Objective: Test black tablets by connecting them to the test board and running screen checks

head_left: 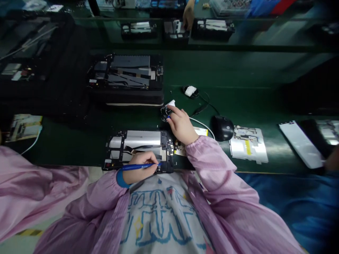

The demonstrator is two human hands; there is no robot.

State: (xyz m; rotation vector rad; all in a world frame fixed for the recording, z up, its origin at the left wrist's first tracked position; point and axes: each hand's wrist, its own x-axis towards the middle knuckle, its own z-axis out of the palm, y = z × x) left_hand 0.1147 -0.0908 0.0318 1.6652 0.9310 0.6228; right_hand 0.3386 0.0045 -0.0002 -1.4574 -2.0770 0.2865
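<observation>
In front of my body lies an opened electronic device [143,137], with a dark frame, silver panels and flat ribbon cables. My left hand [141,165] is closed around a slim blue pen-shaped tool [137,166], whose tip is over the device's near right part. Farther forward, my right hand [182,125] reaches to a small heap of black parts [165,112] with a white piece on it. Its thumb and index finger are apart, the tips at the heap. Under my right wrist a yellow-and-white flat part [180,148] is partly hidden.
A similar opened device [129,72] rests on a black block beyond. To the right are a black mouse [222,127], a coiled cable [190,91] and a silver plate [249,144]. Another person's hand [188,16] is across the table; co-workers' sleeves show at both sides.
</observation>
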